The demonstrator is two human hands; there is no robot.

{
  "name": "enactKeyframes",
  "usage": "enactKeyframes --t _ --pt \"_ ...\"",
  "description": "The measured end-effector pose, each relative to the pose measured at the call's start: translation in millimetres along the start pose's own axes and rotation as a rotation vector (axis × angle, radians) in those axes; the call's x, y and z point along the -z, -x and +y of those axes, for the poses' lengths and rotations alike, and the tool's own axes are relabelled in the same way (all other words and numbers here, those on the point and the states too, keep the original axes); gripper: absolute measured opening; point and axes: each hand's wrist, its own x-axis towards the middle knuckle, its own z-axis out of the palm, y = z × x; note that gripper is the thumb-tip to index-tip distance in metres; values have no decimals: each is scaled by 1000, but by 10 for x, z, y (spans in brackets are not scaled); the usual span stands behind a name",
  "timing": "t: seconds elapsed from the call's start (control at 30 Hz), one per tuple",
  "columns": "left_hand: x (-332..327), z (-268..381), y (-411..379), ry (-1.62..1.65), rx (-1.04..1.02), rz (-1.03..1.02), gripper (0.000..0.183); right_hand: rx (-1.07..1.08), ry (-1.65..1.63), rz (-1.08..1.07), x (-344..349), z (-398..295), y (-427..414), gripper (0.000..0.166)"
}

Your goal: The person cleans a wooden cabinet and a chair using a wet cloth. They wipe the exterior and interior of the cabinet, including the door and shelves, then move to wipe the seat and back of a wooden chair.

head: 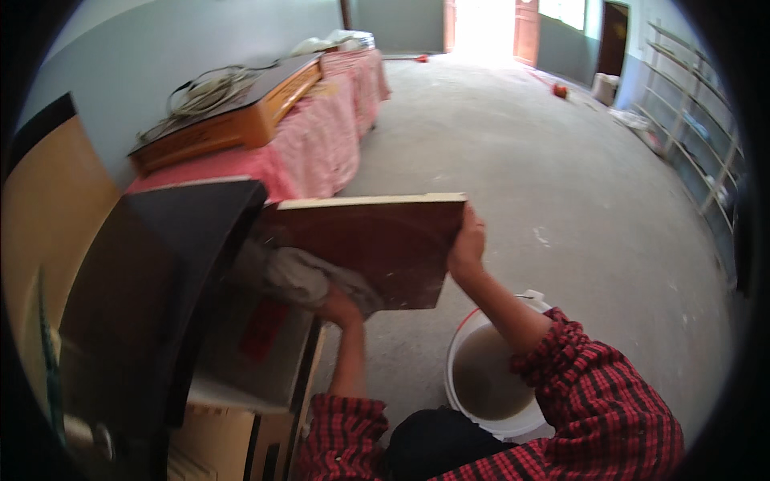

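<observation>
My right hand point(468, 240) grips the outer edge of a dark red wooden cabinet door point(385, 246), which stands swung out from a cabinet with a black top point(138, 264). Against the door's inner face, near its hinge side, my left hand point(338, 306) holds a grey cloth point(301, 276); its fingers are mostly hidden by the cloth. A red patch point(263, 327) shows on a greyish surface inside the cabinet. Below my right forearm stands a white bucket point(450, 385) of murky water point(490, 373).
A table with a pink cloth point(319, 144) runs along the left wall, bearing an orange-sided box point(264, 120) with coiled cable point(216, 90). Metal shelves point(686, 108) line the right wall. A pale panel point(66, 162) stands at left. A doorway point(486, 30) lies at the far end.
</observation>
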Motion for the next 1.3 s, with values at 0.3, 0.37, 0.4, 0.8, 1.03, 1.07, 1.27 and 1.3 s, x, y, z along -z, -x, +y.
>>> enactKeyframes --t 0.3,0.37,0.4,0.8,1.03,1.07,1.27,1.3 --pt "794 530 357 496 243 -162 44 -22 -93 -145 -4 148 -139 38" --pt "863 816 221 472 102 -106 42 -17 -79 -139 -6 121 -161 39" --pt "870 994 112 461 2 -84 41 -34 -104 -113 -41 111 -143 39" --pt "555 1013 677 -186 -554 -517 61 -11 -6 -64 -112 -36 -124 41" --pt "527 1378 528 -66 -1115 -256 83 -98 -118 -161 -40 0 -159 36" --pt "457 1402 485 -21 -1130 -191 83 -145 -68 -140 8 -48 -217 35" --pt "125 1321 585 -408 -1200 -28 76 -367 -191 -439 62 -198 -170 35" --pt "95 1299 620 -444 -1222 -18 74 -376 -182 -479 83 -194 -172 34"
